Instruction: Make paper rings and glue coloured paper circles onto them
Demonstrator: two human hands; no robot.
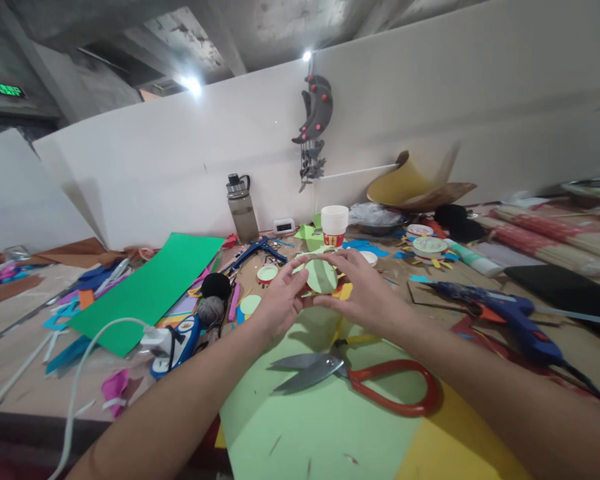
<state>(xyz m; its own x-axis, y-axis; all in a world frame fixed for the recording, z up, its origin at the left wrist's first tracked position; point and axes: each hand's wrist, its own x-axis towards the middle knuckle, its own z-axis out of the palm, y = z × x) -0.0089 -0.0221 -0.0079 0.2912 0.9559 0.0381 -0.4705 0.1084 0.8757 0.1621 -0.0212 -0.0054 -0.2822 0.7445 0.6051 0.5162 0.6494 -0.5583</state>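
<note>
My left hand [283, 301] and my right hand [363, 288] meet over the table, fingers closed on the edges of a pale green paper disc [321, 276]. What lies behind the disc is mostly hidden. Just below my hands, red-handled scissors [396, 388] lie with their blades apart on a pale green paper sheet [325, 433]. A yellow sheet [453, 437] shows at its right. To the left of my left hand are another pale green disc [251, 305] and a small round piece with a white rim and green centre [267, 273].
A blue glue gun [500, 303] with a cable lies at right. Stacked paper cups [335, 223] and a bottle [243, 212] stand at the back. At left are a green sheet [153, 293] and a blue-and-white power strip [180, 343] with a white cable.
</note>
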